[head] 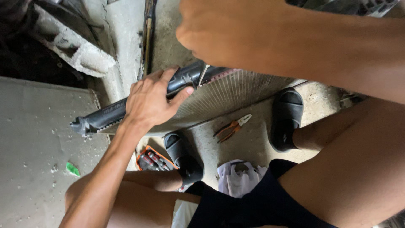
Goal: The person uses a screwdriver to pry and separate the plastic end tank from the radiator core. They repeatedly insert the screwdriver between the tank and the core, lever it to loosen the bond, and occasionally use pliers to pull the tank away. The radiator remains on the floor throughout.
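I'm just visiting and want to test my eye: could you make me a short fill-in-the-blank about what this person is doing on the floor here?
1. The left hand grips the black end tank of a ____.
2. The pliers lie on the floor between the person's two ____.
3. The right hand is raised ____ the radiator, not touching it.
4. The pliers' handles are ____ in colour.

Missing words: radiator; sandals; above; orange

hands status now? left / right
Left hand: closed on the radiator's black end tank, fingers wrapped over it.
Right hand: raised close to the camera, blurred; cannot tell whether it holds anything.
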